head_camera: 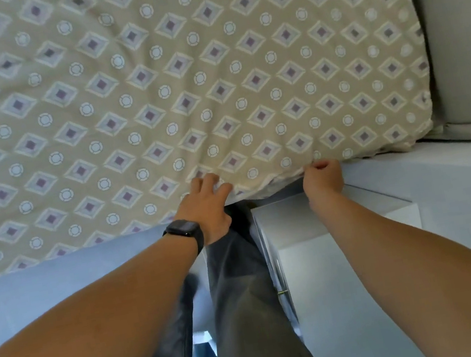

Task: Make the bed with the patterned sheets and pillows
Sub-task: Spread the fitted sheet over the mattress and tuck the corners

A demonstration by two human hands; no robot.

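Patterned sheet over bed, left hand fingers spread on its edge, right hand fingers pinching it

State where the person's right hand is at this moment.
In the head view, the right hand is right of centre, gripping the patterned sheet's near edge, just above the white cabinet.

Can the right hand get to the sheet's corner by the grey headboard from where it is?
Probably yes. The right hand already pinches the patterned sheet edge, and nothing lies along that edge toward the corner beside the grey headboard.
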